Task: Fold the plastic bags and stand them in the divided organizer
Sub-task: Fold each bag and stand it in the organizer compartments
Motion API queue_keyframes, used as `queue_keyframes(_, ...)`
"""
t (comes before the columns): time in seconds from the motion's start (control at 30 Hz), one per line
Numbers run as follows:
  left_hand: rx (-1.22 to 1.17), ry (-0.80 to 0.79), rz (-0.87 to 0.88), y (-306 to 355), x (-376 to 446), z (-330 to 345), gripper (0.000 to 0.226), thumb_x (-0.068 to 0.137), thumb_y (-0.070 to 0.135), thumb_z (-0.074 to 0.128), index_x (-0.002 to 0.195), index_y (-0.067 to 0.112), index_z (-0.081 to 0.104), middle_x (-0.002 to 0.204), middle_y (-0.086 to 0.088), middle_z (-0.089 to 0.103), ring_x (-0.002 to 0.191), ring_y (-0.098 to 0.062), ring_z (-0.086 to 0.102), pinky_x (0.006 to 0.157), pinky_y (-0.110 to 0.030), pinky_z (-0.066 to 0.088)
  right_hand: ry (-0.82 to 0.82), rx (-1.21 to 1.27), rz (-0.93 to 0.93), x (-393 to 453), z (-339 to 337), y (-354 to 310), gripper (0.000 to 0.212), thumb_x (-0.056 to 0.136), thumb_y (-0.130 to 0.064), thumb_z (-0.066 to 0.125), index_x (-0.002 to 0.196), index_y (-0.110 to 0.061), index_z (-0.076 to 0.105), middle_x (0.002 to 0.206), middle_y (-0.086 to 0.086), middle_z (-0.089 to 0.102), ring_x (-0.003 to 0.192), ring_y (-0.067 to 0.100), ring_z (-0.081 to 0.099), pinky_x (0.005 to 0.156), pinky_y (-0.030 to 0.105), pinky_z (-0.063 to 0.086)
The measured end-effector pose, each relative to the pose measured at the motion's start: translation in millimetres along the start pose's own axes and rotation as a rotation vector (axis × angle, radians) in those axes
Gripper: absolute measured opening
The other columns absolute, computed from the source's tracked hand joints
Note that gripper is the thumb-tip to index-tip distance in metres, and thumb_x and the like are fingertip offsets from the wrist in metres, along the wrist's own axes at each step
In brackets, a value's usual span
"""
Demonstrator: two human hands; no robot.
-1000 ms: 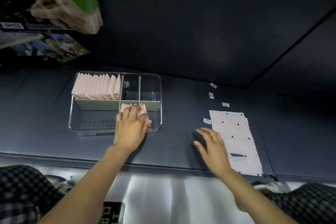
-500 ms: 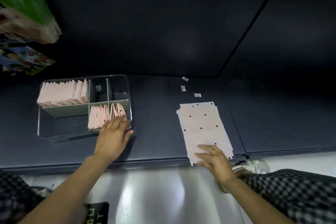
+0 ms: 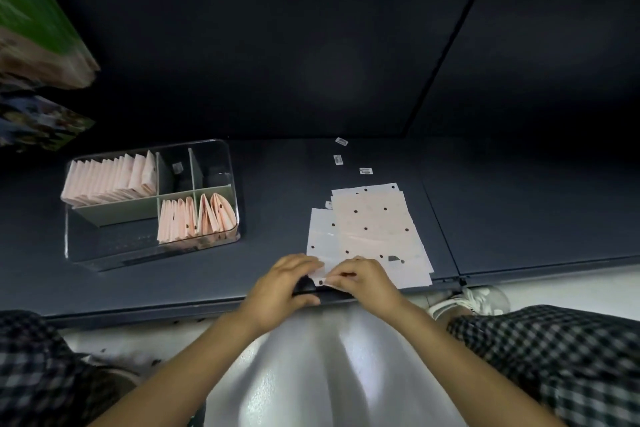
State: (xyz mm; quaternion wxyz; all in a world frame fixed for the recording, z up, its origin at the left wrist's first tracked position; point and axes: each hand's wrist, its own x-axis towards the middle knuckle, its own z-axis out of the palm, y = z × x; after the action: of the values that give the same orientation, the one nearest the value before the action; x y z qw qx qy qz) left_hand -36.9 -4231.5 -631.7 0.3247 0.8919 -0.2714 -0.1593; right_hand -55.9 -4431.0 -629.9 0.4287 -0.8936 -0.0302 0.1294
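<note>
**Both hands meet at the near corner of the bag pile**

The left hand (image 3: 282, 282) and right hand (image 3: 362, 279) come together at the near left corner of the flat bags (image 3: 372, 229), fingers curled and pinching the edge of the top sheet. The pile lies on the counter (image 3: 277, 184) straight ahead of the hands, its long axis running away from the person and leaning slightly left. The right hand rests over the pile; the left sits just off its edge. The organizer (image 3: 227, 156) stands well off to the left of the left hand, with folded bags (image 3: 110, 180) upright in its far-left section and more in its two near-right sections. Judging by this, a bag is being separated for folding, and the left hand is nearer for placing it.
</note>
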Motion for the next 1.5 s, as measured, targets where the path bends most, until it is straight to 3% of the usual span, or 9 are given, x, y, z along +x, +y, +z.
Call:
queue_keyframes(0.1,-0.105,0.024,-0.127,1.2,2.5,5.5,0.014,0.085,0.025,0.067,0.097,0.019,0.07,0.094,0.002,0.07,0.091,-0.015,0.061,0.081,-0.03,0.046,-0.082,0.161,0.053,1.5,4.8,-14.1,0.011,0.084,-0.02,0.067,0.075,-0.024,0.073,0.074,-0.013,0.068,0.071,-0.003,0.058,0.074,0.018,0.045)
queue_keyframes(0.23,-0.256,0.091,-0.269,-8.8,4.0,5.6,0.023,0.093,0.02,0.057,0.08,0.004,0.068,0.072,-0.004,0.064,0.067,-0.014,0.05,0.072,-0.036,0.047,-0.204,0.17,0.138,8.4,-18.9,-23.0,0.013,0.088,-0.034,0.062,0.088,-0.025,0.072,0.091,-0.012,0.07,0.087,-0.002,0.062,0.086,0.018,0.046)
queue_keyframes(0.4,-0.63,0.245,-0.406,-13.2,13.2,0.1,0.015,0.094,0.015,0.056,0.093,0.015,0.071,0.083,0.006,0.071,0.074,-0.001,0.063,0.072,-0.015,0.049,-0.206,0.393,0.324,4.5,-62.2,4.9,0.052,0.083,-0.059,0.047,0.111,-0.019,0.066,0.108,-0.011,0.069,0.101,0.001,0.063,0.09,0.02,0.049)
queue_keyframes(0.5,-0.66,0.27,-0.477,-16.8,21.9,-0.3,0.018,0.094,0.018,0.056,0.095,0.007,0.07,0.089,-0.014,0.071,0.08,-0.018,0.061,0.085,-0.033,0.05,-0.029,0.49,0.409,3.1,-55.1,26.1,0.033,0.089,-0.039,0.057,0.101,-0.011,0.067,0.1,0.007,0.068,0.091,0.017,0.064,0.091,0.032,0.051)
queue_keyframes(0.67,-0.676,0.308,-0.507,-17.7,34.9,1.6,0.022,0.094,0.018,0.055,0.11,0.006,0.064,0.098,-0.023,0.069,0.085,-0.024,0.062,0.09,-0.041,0.05,0.175,0.387,0.542,11.4,-30.0,42.8,0.019,0.09,-0.014,0.061,0.071,-0.011,0.065,0.068,0.004,0.061,0.06,0.013,0.054,0.061,0.022,0.046)
queue_keyframes(0.9,-0.102,0.522,-0.279,-15.8,28.5,8.3,0.04,0.092,0.023,0.058,0.13,0.014,0.052,0.13,-0.001,0.054,0.118,-0.019,0.05,0.095,-0.028,0.04,0.269,0.192,0.658,26.0,-20.3,51.9,0.025,0.087,-0.017,0.059,0.063,-0.009,0.059,0.056,0.001,0.059,0.063,0.02,0.053,0.074,0.033,0.047)
queue_keyframes(1.1,0.386,0.191,0.169,-4.8,9.5,38.3,0.057,0.079,0.037,0.073,0.126,0.009,0.059,0.134,-0.006,0.056,0.124,-0.022,0.053,0.103,-0.039,0.042,0.276,0.127,0.659,26.2,-19.2,49.9,0.027,0.087,-0.018,0.057,0.061,-0.012,0.057,0.056,0.0,0.059,0.062,0.018,0.052,0.068,0.028,0.042)
queue_keyframes(1.33,0.669,-0.046,0.116,-12.3,-3.3,45.9,0.079,0.084,0.062,0.052,0.142,0.011,0.038,0.149,-0.009,0.034,0.137,-0.02,0.034,0.107,-0.038,0.038,0.275,0.11,0.657,24.6,-18.6,46.3,0.024,0.087,-0.016,0.057,0.064,-0.008,0.058,0.061,0.004,0.061,0.067,0.022,0.054,0.073,0.031,0.045)
queue_keyframes(1.5,0.705,-0.117,0.058,-16.8,-4.4,43.6,0.081,0.09,0.064,0.037,0.149,0.013,0.017,0.156,-0.01,0.01,0.144,-0.024,0.011,0.117,-0.042,0.017,0.273,0.111,0.644,23.5,-19.0,45.4,0.028,0.087,-0.015,0.056,0.059,-0.013,0.057,0.056,-0.001,0.06,0.062,0.017,0.052,0.067,0.027,0.042)
